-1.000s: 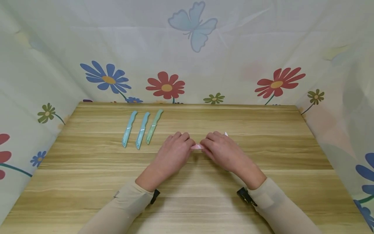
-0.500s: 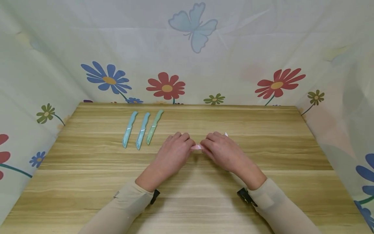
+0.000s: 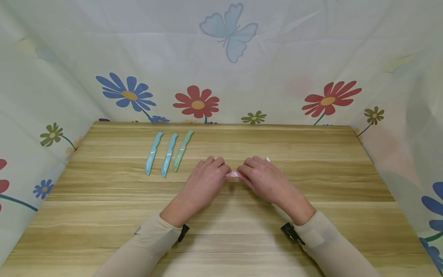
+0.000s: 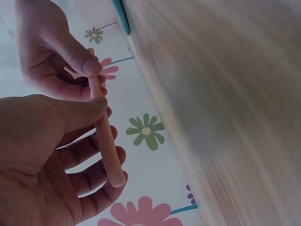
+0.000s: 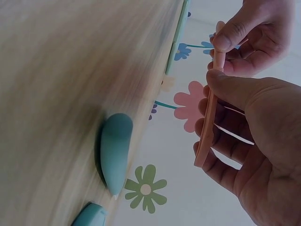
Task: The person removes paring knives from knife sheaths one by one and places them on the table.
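Between my two hands I hold a pink sheathed knife (image 3: pixel 233 174) level above the table. My left hand (image 3: pixel 207 181) pinches its round-ended handle (image 4: pixel 109 157) between thumb and fingers. On the other half, my right hand (image 3: pixel 264 180) grips the pink sheath (image 5: pixel 207 132), thumb on one side and fingers behind. Only a short pink stretch with a white line shows between the hands in the head view. A teal rounded piece (image 5: pixel 116 150) lies on the table below the right hand, mostly hidden by it in the head view.
Two blue sheathed knives (image 3: pixel 150 154) and a green one (image 3: pixel 183 151) lie side by side at the back left. A small white tip (image 3: pixel 268 158) pokes out past the right hand. The wooden table (image 3: pixel 221 246) meets a flower-printed curtain (image 3: pixel 277 77) at its back and sides.
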The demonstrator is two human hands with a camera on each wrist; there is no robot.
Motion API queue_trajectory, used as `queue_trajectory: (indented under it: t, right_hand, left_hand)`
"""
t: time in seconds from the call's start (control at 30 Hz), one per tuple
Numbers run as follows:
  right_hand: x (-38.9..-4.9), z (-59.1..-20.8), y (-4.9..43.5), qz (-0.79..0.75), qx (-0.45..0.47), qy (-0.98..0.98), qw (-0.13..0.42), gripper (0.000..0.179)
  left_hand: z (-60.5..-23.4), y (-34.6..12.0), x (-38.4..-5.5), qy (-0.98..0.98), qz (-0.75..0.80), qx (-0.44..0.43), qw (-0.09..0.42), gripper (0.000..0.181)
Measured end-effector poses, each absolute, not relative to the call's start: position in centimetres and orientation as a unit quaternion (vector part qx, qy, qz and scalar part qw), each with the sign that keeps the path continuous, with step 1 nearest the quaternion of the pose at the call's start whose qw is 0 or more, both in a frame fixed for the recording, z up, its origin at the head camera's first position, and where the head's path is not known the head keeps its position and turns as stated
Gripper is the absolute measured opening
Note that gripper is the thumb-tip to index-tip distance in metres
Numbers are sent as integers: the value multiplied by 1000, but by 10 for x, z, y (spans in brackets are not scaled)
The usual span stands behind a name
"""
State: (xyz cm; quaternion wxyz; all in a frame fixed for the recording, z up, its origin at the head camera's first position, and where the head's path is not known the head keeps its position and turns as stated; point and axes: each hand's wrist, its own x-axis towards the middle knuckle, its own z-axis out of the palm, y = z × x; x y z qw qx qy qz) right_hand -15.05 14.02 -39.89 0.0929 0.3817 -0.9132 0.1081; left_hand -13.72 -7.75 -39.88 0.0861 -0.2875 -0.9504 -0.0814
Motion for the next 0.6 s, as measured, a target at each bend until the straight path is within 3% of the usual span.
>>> queue_trajectory:
  t: [0.6]
  right_hand:
    - [-150, -398, 139, 111, 384, -911, 98, 16]
  left_hand:
    - [-398, -78, -138, -952, -78, -284, 84, 17]
